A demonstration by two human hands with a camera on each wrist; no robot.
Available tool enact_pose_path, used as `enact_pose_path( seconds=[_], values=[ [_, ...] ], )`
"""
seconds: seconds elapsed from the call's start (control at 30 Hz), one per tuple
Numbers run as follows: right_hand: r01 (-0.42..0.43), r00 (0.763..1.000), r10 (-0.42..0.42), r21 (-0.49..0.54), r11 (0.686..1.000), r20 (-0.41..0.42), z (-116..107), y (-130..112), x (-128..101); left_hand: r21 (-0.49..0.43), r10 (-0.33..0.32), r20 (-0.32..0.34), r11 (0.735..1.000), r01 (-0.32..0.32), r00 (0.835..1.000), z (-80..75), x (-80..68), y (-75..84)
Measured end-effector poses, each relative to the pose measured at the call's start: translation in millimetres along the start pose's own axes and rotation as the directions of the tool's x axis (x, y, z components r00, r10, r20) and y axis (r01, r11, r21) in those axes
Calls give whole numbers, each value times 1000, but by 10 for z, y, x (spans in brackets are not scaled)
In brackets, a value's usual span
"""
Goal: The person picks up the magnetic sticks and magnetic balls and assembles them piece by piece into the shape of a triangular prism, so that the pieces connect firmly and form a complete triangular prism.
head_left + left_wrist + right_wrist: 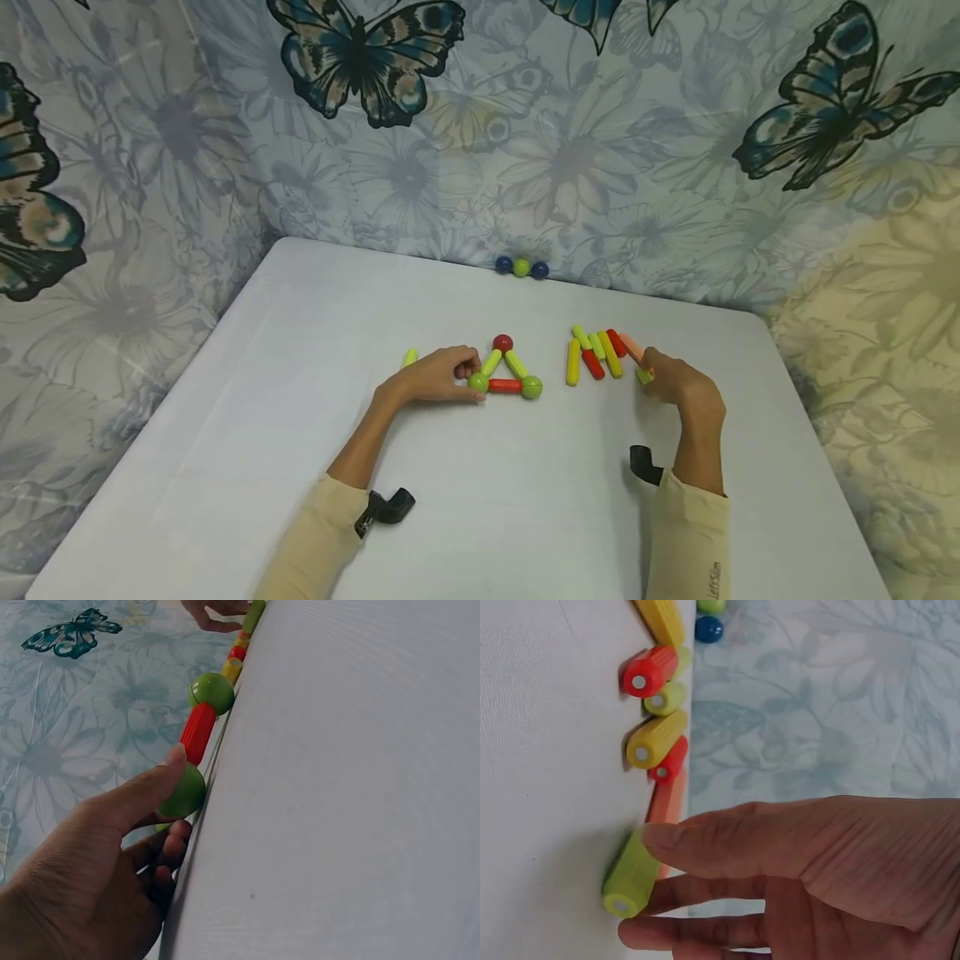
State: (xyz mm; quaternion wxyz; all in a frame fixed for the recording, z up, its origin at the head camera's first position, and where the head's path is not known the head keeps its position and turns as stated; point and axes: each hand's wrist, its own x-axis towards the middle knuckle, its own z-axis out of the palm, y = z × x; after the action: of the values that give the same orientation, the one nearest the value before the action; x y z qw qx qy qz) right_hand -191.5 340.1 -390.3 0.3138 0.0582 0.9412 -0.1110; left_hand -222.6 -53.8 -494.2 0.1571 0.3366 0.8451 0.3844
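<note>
On the white table lies a triangle of magnetic sticks and balls: a red ball [502, 342] at the top, a red stick [506, 387] along the base, and yellow-green sticks [515, 364] as the sides. My left hand [431, 377] pinches the green ball [184, 793] at its left corner, thumb on the near side. Another green ball [532, 387] forms the right corner. To the right, my right hand [678, 383] pinches a short green stick [630, 877] between thumb and fingers. An orange stick [632, 347] lies right beside it, partly behind the thumb.
Several loose sticks, including a yellow one [573, 362] and a red one [592, 364], lie between the triangle and my right hand. Two blue balls [504, 265] flank a green ball [521, 267] at the table's back edge. A yellow-green stick [409, 357] shows behind my left hand.
</note>
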Motion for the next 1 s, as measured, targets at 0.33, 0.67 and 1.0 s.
enact_pose_path(
  seconds=[0.33, 0.67, 1.0],
  values=[
    [6, 999, -6, -10, 1000, 42, 18, -19, 122, -10, -3, 2, 1000, 3, 1000, -41, -14, -12],
    [591, 796, -573, 47, 805, -196, 9, -329, -7, -21, -9, 2, 1000, 9, 1000, -48, -46, -19],
    [747, 660, -730, 53, 663, -177, 196, -854, 35, -9, -9, 10, 1000, 9, 1000, -27, -3, 4]
  ],
)
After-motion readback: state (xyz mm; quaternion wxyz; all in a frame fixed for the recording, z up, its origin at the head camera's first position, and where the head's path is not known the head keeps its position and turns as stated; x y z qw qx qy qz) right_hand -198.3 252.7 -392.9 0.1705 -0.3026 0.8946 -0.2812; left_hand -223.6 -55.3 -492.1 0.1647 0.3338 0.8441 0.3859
